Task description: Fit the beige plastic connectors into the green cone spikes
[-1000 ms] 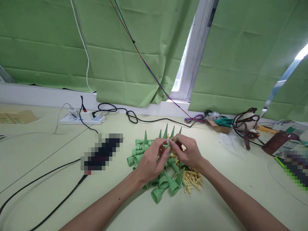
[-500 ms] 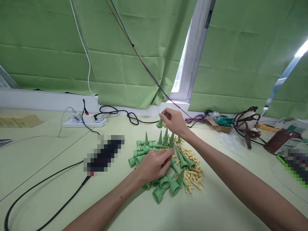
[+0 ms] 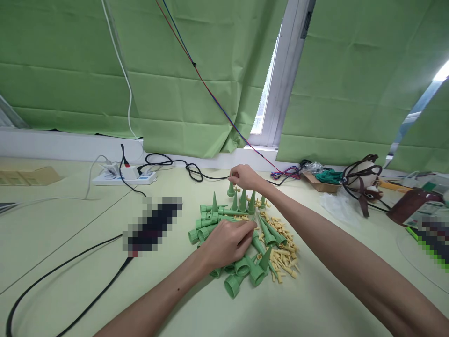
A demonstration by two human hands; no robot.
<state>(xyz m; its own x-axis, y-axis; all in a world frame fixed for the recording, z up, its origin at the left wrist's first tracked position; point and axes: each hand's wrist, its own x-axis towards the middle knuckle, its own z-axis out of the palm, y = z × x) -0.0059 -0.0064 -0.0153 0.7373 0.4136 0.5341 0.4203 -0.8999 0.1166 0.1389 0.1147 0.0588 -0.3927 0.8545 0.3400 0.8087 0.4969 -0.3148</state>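
Note:
A heap of green plastic cones [image 3: 238, 262] lies on the pale table, mixed with small yellow pegs [image 3: 282, 255]. A few cones stand upright [image 3: 242, 201] at the heap's far edge. My right hand [image 3: 245, 178] reaches over them and pinches the tip of one green cone [image 3: 230, 189], whose base is on or just above the table beside the upright row. My left hand [image 3: 228, 241] rests on the heap with fingers curled among the cones and pegs; what it grips is hidden.
A white power strip [image 3: 121, 177] with black cables [image 3: 182, 166] lies at the back left. A blurred dark object [image 3: 152, 224] sits left of the heap. Leather straps, a plastic bag and a cardboard tray [image 3: 317, 183] crowd the right. Green curtains hang behind.
My right hand left the left hand, carried a cone up and away, then lowered it upright beside the standing row. My left hand dropped onto the heap.

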